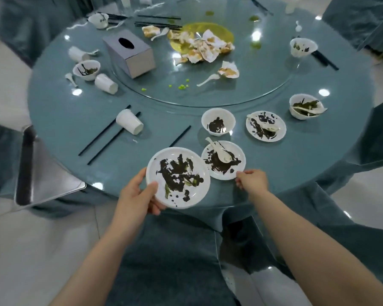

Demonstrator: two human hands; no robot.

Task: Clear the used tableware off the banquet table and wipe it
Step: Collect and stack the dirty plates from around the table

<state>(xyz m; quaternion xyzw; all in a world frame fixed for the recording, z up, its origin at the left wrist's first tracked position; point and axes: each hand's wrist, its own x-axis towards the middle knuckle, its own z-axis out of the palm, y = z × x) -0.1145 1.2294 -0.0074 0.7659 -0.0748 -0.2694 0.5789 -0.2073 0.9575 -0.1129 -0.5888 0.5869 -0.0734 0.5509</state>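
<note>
My left hand [139, 195] grips the near-left rim of a large white plate [178, 177] smeared with dark sauce, at the table's front edge. Beside it, my right hand [252, 181] pinches the near rim of a smaller dirty plate [223, 160] with a white spoon [219, 151] lying in it. Behind these stand a dirty bowl [218, 121], another dirty plate [266, 126] and a bowl with a spoon [305, 106]. The round blue glass-topped table [75, 111] carries more bowls, tipped paper cups and black chopsticks.
A glass turntable [263, 85] holds a grey tissue box [129, 53], crumpled stained napkins [205, 46], a yellow spill and green bits. A tipped cup [129, 122] and chopsticks [104, 135] lie left. A metal tray [44, 173] sits at the left edge. Covered chairs surround the table.
</note>
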